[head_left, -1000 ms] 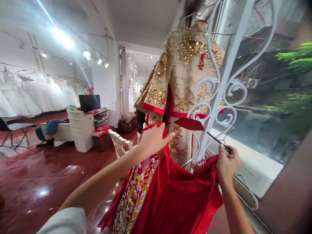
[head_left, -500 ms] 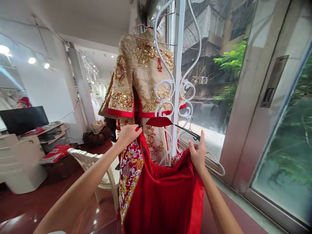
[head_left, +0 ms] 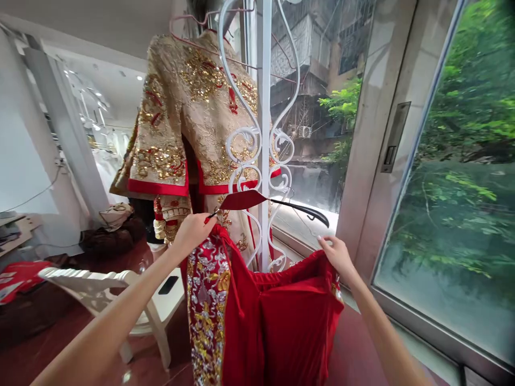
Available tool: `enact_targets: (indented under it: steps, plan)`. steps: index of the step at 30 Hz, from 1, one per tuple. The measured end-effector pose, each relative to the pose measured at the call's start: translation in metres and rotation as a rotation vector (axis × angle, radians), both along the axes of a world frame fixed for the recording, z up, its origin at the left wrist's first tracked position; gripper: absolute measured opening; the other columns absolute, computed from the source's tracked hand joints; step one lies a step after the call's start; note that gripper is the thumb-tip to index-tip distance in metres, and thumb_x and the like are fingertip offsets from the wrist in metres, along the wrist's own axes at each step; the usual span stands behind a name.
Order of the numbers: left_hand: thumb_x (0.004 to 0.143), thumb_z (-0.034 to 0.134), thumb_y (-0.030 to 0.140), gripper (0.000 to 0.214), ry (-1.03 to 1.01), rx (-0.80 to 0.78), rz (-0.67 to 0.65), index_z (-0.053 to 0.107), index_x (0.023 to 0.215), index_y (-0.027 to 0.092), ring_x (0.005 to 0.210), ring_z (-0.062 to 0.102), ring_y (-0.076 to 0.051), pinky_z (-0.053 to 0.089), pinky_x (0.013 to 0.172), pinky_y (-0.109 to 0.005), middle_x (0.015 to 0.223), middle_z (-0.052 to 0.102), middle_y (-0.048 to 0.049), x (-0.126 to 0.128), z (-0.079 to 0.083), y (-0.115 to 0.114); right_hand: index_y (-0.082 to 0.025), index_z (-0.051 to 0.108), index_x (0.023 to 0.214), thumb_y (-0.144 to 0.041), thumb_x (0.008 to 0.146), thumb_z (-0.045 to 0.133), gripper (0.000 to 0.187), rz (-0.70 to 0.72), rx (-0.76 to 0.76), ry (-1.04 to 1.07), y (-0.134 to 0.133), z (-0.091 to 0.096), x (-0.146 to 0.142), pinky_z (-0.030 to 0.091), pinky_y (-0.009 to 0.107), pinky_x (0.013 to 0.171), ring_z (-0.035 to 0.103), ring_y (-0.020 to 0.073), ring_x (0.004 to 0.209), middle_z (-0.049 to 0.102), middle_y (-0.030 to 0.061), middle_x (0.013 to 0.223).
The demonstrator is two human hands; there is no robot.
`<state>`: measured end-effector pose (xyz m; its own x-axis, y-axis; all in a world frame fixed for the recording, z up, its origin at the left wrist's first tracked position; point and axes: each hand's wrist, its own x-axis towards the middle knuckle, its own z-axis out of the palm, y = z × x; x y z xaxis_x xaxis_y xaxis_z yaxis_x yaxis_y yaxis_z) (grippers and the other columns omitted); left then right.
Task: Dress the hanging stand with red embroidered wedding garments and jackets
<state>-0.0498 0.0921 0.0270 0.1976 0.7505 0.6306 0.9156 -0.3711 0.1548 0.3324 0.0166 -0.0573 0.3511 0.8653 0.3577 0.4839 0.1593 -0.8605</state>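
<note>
A red skirt (head_left: 295, 321) with a silver-and-gold embroidered panel (head_left: 207, 305) and a gathered waist is spread between my hands. My left hand (head_left: 196, 234) is closed on its left waist corner, against the left end of a black hanger (head_left: 301, 206). That hanger has a dark red middle piece and hangs on a white scrolled metal rack (head_left: 263, 134). My right hand (head_left: 338, 259) pinches the right side of the waist, below and apart from the hanger's bare right end. The fingertips of my left hand are partly hidden.
Behind the rack a gold-sequinned jacket (head_left: 201, 107) with red trim hangs on a pink wire hanger (head_left: 197, 45). At left is a white chair (head_left: 156, 316) with a phone (head_left: 168, 285) on its seat. A glass window and door frame (head_left: 362, 214) stand at right.
My right hand has come down and off the hanger's right end, drawing the skirt's waist wider. My left hand stays at the left end. The view has turned to the right.
</note>
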Motion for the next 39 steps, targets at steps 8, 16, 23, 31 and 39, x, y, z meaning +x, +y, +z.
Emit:
enact_targets:
  steps: [8,16,23,31,39]
  plan:
    - [0.082,0.031,0.045,0.045,0.155,0.024,0.084,0.066,0.077,0.018,0.069,0.061,-0.024,0.034,0.059,-0.028,0.074,0.069,-0.0119,-0.026,0.015,0.012,-0.012,0.064,0.070,-0.026,0.058,0.074,0.020,0.299,-0.306,0.100,-0.018,0.091,0.008,0.046,0.026,0.050,0.058,0.0163,0.055,0.065,0.0052,0.062]
    - [0.086,0.027,0.046,0.049,0.266,0.049,0.184,0.065,0.080,0.015,0.076,0.063,-0.030,0.037,0.060,-0.031,0.081,0.068,-0.0151,-0.025,0.018,0.000,-0.013,0.059,0.063,-0.018,0.070,0.063,0.009,-0.126,0.226,0.130,-0.014,0.180,-0.029,0.032,0.022,0.040,0.044,0.0104,0.040,0.050,-0.0001,0.046]
    - [0.085,0.030,0.043,0.045,0.237,0.076,0.219,0.065,0.081,0.014,0.076,0.064,-0.029,0.040,0.062,-0.030,0.078,0.068,-0.0143,-0.023,0.018,-0.008,-0.018,0.052,0.074,-0.018,0.083,0.047,0.011,0.175,0.113,-0.740,-0.061,0.090,-0.131,0.027,0.024,0.048,0.045,0.0127,0.050,0.053,0.0008,0.057]
    - [0.076,0.043,0.031,0.023,0.144,0.073,-0.078,0.060,0.079,0.015,0.067,0.059,-0.019,0.042,0.066,-0.026,0.071,0.063,-0.0054,-0.042,0.023,-0.016,-0.015,0.058,0.094,-0.033,0.084,0.051,0.021,0.135,0.332,-0.795,0.020,0.114,-0.110,0.034,0.026,0.060,0.055,0.0184,0.075,0.063,0.0097,0.089]
    - [0.081,0.036,0.032,0.032,0.208,0.126,0.353,0.059,0.086,0.010,0.085,0.060,-0.032,0.044,0.071,-0.039,0.085,0.063,-0.0172,-0.027,0.033,-0.077,-0.015,0.054,0.073,-0.059,0.078,0.051,0.044,0.288,0.285,-0.574,0.070,0.134,-0.170,0.027,0.025,0.054,0.043,0.0116,0.055,0.051,0.0010,0.059]
